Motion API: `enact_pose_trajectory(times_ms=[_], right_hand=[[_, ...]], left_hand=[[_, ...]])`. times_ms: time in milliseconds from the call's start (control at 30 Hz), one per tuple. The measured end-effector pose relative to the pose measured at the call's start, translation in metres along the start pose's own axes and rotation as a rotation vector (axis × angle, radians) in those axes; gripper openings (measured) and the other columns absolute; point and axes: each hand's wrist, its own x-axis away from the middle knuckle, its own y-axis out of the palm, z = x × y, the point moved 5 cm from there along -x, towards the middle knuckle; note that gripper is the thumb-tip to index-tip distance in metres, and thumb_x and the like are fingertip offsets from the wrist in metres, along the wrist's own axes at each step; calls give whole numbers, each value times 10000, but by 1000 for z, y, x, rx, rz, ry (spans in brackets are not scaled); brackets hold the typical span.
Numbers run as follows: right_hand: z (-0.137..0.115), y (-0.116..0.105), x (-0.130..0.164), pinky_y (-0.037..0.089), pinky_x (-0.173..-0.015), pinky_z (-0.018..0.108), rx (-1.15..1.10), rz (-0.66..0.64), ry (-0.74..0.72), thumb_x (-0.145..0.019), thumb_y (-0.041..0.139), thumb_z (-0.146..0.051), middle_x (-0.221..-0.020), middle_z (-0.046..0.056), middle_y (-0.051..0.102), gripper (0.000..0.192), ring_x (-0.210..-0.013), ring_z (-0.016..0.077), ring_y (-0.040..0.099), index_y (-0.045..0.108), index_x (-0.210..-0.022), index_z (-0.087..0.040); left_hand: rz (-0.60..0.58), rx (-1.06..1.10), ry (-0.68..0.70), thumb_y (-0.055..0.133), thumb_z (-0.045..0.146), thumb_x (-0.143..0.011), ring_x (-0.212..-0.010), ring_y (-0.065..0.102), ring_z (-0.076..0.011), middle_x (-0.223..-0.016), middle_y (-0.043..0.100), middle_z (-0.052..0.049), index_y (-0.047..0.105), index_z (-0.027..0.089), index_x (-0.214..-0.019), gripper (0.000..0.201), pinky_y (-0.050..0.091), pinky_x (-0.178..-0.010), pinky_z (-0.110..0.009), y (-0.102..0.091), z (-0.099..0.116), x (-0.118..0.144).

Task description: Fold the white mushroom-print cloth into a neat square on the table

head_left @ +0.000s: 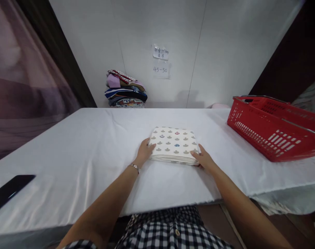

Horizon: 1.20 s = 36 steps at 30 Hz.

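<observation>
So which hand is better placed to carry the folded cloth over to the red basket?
Probably the right hand: it grips the folded cloth at its right corner, on the same side as the red basket. The left hand is at the far edge.
</observation>
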Motion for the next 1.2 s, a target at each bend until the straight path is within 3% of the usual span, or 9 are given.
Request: enact_pose_trajectory(times_ms=[100, 200, 333, 500, 633, 800, 1033, 1200], right_hand=[[1, -16, 4, 454, -515, 267, -3, 184, -166, -756, 563, -567, -820, 29, 640, 767, -603, 156, 587, 353, -1408, -224], [12, -23, 12, 419, -459, 232, -188, 293, -197, -755, 540, -552, -851, 41, 632, 593, -629, 149, 580, 542, -1215, -178], [23, -14, 24, 333, -384, 216, -301, 285, -169, -737, 561, -549, -680, 16, 599, 481, -490, 115, 487, 608, -1002, -150], [17, -2, 34, 359, -427, 235, -286, 221, -237, -757, 563, -544, -572, -43, 512, 517, -451, 106, 430, 563, -1107, -163], [16, -1, 37, 407, -480, 239, -250, 234, -315, -759, 564, -506, -691, -20, 544, 502, -523, 109, 464, 534, -1141, -181], [15, 4, 39, 442, -571, 252, -26, 234, -392, -744, 590, -440, -795, 5, 589, 495, -601, 121, 497, 534, -1172, -199], [5, 7, 43, 463, -635, 287, 243, 265, -416, -769, 544, -408, -867, 35, 638, 516, -657, 153, 541, 518, -1233, -183], [4, 7, 45, 490, -700, 308, 274, 258, -464, -792, 513, -390, -991, 63, 636, 506, -757, 174, 570, 505, -1251, -176]], left_hand=[[38, -39, 78, 509, 388, -848, -1250, 443, -220, -1374, 454, -103, 517, 183, -1224, 428, 383, -1031, -342, 1, -1, 16], [54, -123, 201, 480, 415, -865, -1303, 374, -218, -1411, 413, -74, 538, 210, -1204, 401, 328, -1079, -364, -2, 9, 29], [-22, -322, 473, 473, 405, -876, -1306, 355, -228, -1390, 444, -55, 556, 233, -1194, 371, 260, -1106, -410, 5, 37, 47], [-200, -427, 693, 491, 400, -877, -1311, 338, -237, -1386, 458, -46, 575, 260, -1184, 348, 169, -1126, -456, 24, 59, 69], [-322, -424, 712, 471, 330, -889, -1246, 416, -232, -1329, 515, -44, 565, 276, -1207, 337, 236, -1089, -470, 36, 59, 75], [-312, -403, 752, 426, 283, -909, -1185, 463, -213, -1260, 566, -44, 564, 256, -1203, 326, 299, -1048, -435, 39, 61, 76], [-373, -421, 819, 421, 277, -915, -1152, 472, -212, -1240, 572, -45, 551, 235, -1209, 324, 325, -1017, -399, 59, 83, 81], [-421, -423, 847, 443, 285, -909, -1150, 466, -221, -1220, 573, -52, 555, 237, -1188, 304, 338, -994, -390, 80, 97, 83]])
